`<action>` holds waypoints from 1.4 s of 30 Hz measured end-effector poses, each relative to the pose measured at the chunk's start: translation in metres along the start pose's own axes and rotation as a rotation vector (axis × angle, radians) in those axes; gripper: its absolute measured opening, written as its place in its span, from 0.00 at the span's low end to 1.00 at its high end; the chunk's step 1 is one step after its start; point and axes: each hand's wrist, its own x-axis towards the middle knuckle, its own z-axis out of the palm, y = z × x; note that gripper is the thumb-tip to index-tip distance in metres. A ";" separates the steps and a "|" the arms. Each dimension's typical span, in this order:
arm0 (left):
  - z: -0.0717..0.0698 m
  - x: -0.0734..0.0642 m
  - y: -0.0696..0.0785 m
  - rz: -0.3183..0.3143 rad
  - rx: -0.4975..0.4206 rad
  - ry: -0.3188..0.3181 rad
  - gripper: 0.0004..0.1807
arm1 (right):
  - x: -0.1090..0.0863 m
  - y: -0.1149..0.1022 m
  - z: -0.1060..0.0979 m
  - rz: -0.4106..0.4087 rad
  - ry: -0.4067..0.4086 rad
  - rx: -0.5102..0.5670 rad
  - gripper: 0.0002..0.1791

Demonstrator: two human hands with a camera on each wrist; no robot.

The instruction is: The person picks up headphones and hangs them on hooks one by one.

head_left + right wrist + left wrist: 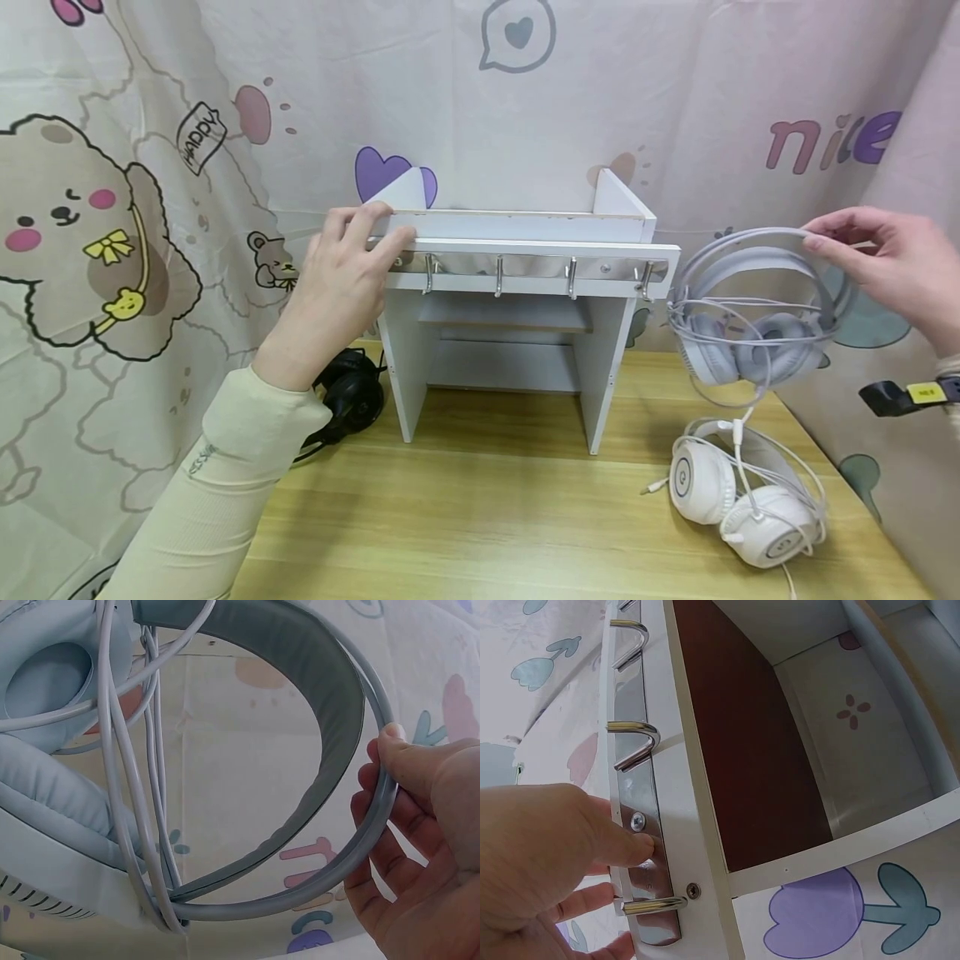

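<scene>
Light grey-white headphones [780, 343], wrapped in their own cable, hang in the air at the right. My right hand [896, 260] pinches the outer band of their headband between thumb and fingers, as the right wrist view also shows. A small white desk shelf [525, 227] stands in the middle of the table, with a metal hook rail [463, 263] across its upper front. At its left end my left hand [333, 287] grips the front board. In the left wrist view, the thumb presses on the rail near a hook [654, 905] and the other fingers go behind the board.
A second pair of white headphones [776, 527] with a bundled cable lies on the wooden table [450, 517] at the right. Black headphones [356, 398] sit left of the shelf, partly behind my left sleeve. A printed curtain [675, 100] closes off the back and sides.
</scene>
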 end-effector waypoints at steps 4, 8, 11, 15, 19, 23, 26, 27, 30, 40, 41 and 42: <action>0.001 0.000 0.000 0.001 -0.006 0.017 0.32 | -0.001 -0.002 -0.003 0.005 0.013 0.010 0.05; 0.001 0.001 0.000 0.002 -0.009 0.024 0.34 | -0.003 -0.007 -0.007 -0.008 0.039 0.050 0.07; 0.001 0.001 0.000 0.000 -0.009 0.022 0.36 | -0.004 -0.011 -0.010 0.003 0.052 0.077 0.10; 0.001 0.001 0.000 -0.001 -0.008 0.024 0.37 | -0.001 -0.016 -0.014 -0.002 0.067 0.139 0.16; 0.002 0.000 0.000 -0.001 -0.007 0.022 0.38 | 0.002 -0.019 -0.018 -0.040 0.079 0.194 0.22; 0.002 0.000 0.000 0.001 -0.007 0.026 0.38 | 0.004 -0.020 -0.020 -0.087 0.091 0.260 0.24; 0.001 0.000 0.000 0.005 -0.008 0.032 0.38 | 0.003 -0.019 -0.022 -0.125 0.100 0.308 0.24; 0.001 0.000 -0.001 0.006 -0.008 0.033 0.38 | 0.003 -0.018 -0.023 -0.133 0.100 0.316 0.24; 0.001 0.001 -0.001 0.007 -0.005 0.032 0.38 | 0.002 -0.017 -0.024 -0.149 0.098 0.319 0.23; 0.001 0.001 0.000 0.007 -0.001 0.022 0.37 | -0.007 -0.019 -0.026 -0.167 0.088 0.309 0.24; 0.001 0.002 0.000 0.006 -0.001 0.021 0.37 | -0.008 -0.020 -0.026 -0.169 0.089 0.302 0.24; 0.001 0.002 0.000 0.005 -0.001 0.021 0.37 | -0.009 -0.020 -0.026 -0.171 0.091 0.299 0.24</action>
